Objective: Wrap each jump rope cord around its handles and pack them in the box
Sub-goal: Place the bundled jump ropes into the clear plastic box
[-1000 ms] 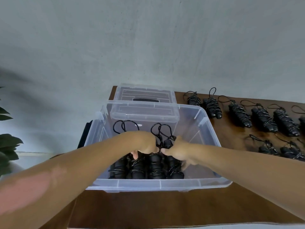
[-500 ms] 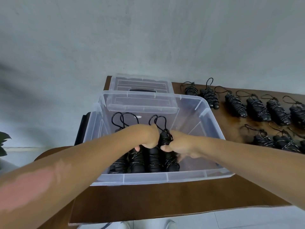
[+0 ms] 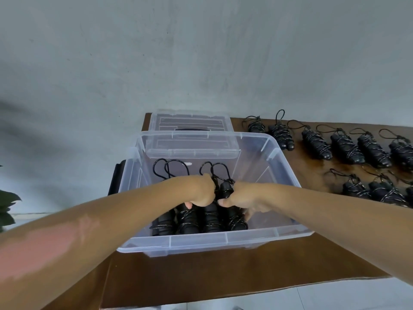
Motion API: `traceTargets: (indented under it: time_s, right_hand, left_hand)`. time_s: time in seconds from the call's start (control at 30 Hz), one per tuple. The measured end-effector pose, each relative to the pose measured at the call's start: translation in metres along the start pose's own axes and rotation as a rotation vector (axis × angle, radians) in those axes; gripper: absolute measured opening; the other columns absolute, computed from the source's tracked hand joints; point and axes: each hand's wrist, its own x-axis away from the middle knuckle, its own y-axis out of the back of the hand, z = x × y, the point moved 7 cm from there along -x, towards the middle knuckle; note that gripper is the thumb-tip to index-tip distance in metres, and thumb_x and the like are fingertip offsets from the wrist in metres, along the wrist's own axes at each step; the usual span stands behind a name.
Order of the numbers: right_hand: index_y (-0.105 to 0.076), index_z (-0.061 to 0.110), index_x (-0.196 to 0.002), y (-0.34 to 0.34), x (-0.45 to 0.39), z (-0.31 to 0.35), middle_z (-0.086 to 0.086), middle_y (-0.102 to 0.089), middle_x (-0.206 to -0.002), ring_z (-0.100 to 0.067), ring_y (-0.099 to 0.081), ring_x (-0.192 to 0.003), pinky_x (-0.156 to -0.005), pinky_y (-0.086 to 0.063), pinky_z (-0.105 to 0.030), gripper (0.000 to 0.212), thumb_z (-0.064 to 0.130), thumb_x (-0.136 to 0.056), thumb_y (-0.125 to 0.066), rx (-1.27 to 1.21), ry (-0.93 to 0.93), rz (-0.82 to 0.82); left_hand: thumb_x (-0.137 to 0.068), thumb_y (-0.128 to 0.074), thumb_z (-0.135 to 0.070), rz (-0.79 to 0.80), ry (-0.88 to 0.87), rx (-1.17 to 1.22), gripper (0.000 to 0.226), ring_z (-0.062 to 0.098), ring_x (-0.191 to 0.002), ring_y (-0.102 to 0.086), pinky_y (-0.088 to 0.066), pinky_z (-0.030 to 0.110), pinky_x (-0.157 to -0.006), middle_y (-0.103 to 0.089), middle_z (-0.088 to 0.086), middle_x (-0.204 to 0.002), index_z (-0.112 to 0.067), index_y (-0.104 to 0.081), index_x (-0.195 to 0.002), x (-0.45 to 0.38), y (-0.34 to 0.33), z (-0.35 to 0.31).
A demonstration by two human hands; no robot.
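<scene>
Left hand [image 3: 197, 190] curled on black ridged jump-rope bundles [image 3: 185, 222] inside clear glossy plastic box [image 3: 201, 241], right hand [image 3: 242, 196] pinching a cord-wound bundle [image 3: 225, 190] beside it, matching clear lid [image 3: 190, 121] behind, more wrapped bundles [image 3: 344, 145] rowed on dark wooden tabletop [image 3: 223, 274].

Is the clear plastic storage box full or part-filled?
Part-filled: clear plastic storage box holds one row of black wrapped jump ropes; right side bare.

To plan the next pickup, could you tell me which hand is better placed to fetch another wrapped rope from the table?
Right hand: the wrapped ropes lie on its side, outside the box.
</scene>
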Motion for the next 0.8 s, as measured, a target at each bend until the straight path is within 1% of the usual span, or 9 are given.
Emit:
traceTargets:
  time_s: [0.07,0.13,0.2,0.27,0.37,0.47,0.53,0.63,0.8]
  right_hand:
    - [-0.049,0.005,-0.144,0.001,0.004,0.000,-0.023,-0.060,-0.137,-0.041,-0.063,-0.119,-0.101,-0.054,-0.054,0.053,0.036,-0.102,-0.061,0.048,-0.080,0.021]
    - [-0.045,0.006,-0.148,0.002,0.013,0.002,-0.024,-0.056,-0.141,-0.042,-0.061,-0.122,-0.100,-0.054,-0.050,0.058,0.041,-0.103,-0.057,0.074,-0.134,0.041]
    - [-0.037,0.007,-0.154,0.007,0.023,0.008,-0.019,-0.048,-0.152,-0.040,-0.058,-0.128,-0.100,-0.054,-0.045,0.063,0.044,-0.105,-0.053,0.154,-0.137,0.019]
    - [-0.034,0.007,-0.155,0.019,0.039,0.021,-0.012,-0.043,-0.158,-0.032,-0.063,-0.123,-0.101,-0.053,-0.040,0.067,0.049,-0.105,-0.048,0.309,-0.073,-0.078]
    - [-0.059,0.008,-0.118,0.047,0.068,0.049,-0.004,-0.077,-0.108,-0.017,-0.074,-0.090,-0.087,-0.053,-0.032,0.047,0.051,-0.105,-0.048,0.366,0.064,-0.193]
    - [-0.058,0.001,-0.131,0.082,0.091,0.062,-0.008,-0.072,-0.120,-0.021,-0.072,-0.102,-0.089,-0.057,-0.034,0.036,0.025,-0.104,-0.057,0.202,0.154,-0.262]
    - [-0.060,-0.005,-0.128,0.114,0.103,0.058,-0.012,-0.075,-0.109,-0.019,-0.073,-0.074,-0.065,-0.061,-0.030,0.029,0.009,-0.103,-0.053,0.048,0.222,-0.339]
    - [-0.061,-0.002,-0.119,0.162,0.125,0.029,-0.014,-0.078,-0.095,-0.016,-0.062,-0.048,-0.049,-0.050,-0.023,0.022,0.009,-0.105,-0.048,-0.005,0.224,-0.499]
    - [-0.060,0.003,-0.120,0.235,0.122,-0.066,-0.013,-0.078,-0.088,-0.016,-0.060,-0.051,-0.045,-0.046,-0.023,0.020,0.010,-0.104,-0.050,-0.147,0.101,-0.713]
  left_hand:
    - [-0.112,-0.046,-0.035,0.013,-0.083,-0.027,0.048,0.020,-0.061,-0.059,-0.050,0.025,-0.060,-0.064,0.011,-0.083,0.008,-0.058,-0.131,0.006,0.008,-0.003]
    - [-0.110,-0.050,-0.039,-0.027,-0.146,-0.085,0.046,0.024,-0.064,-0.065,-0.053,0.030,-0.063,-0.062,0.006,-0.069,0.002,-0.069,-0.098,0.008,0.020,-0.004]
    - [-0.109,-0.052,-0.039,-0.105,-0.196,-0.147,0.050,0.023,-0.059,-0.061,-0.048,0.029,-0.059,-0.061,0.007,-0.060,-0.008,-0.060,-0.070,0.010,0.033,-0.008]
    - [-0.108,-0.052,-0.040,-0.207,-0.257,-0.188,0.055,0.019,-0.053,-0.051,-0.039,0.030,-0.054,-0.055,0.006,-0.058,-0.012,-0.050,-0.062,0.014,0.048,-0.016]
    - [-0.109,-0.052,-0.039,-0.317,-0.344,-0.179,0.054,0.020,-0.055,-0.053,-0.045,0.033,-0.060,-0.058,0.006,-0.060,-0.012,-0.051,-0.061,0.024,0.071,-0.036]
    - [-0.109,-0.050,-0.039,-0.420,-0.422,-0.140,0.050,0.027,-0.068,-0.069,-0.058,0.042,-0.074,-0.071,0.012,-0.073,-0.006,-0.065,-0.075,0.039,0.093,-0.064]
    - [-0.108,-0.049,-0.039,-0.450,-0.452,-0.127,0.047,0.029,-0.076,-0.072,-0.058,0.044,-0.079,-0.075,0.013,-0.079,-0.002,-0.069,-0.089,0.047,0.104,-0.084]
    - [-0.109,-0.049,-0.036,-0.439,-0.505,-0.102,0.046,0.032,-0.077,-0.072,-0.058,0.047,-0.081,-0.076,0.020,-0.088,0.005,-0.067,-0.100,0.054,0.109,-0.112]
    - [-0.109,-0.048,-0.040,-0.359,-0.540,-0.129,0.053,0.032,-0.078,-0.074,-0.054,0.034,-0.073,-0.078,0.014,-0.085,0.008,-0.070,-0.103,0.055,0.094,-0.139]
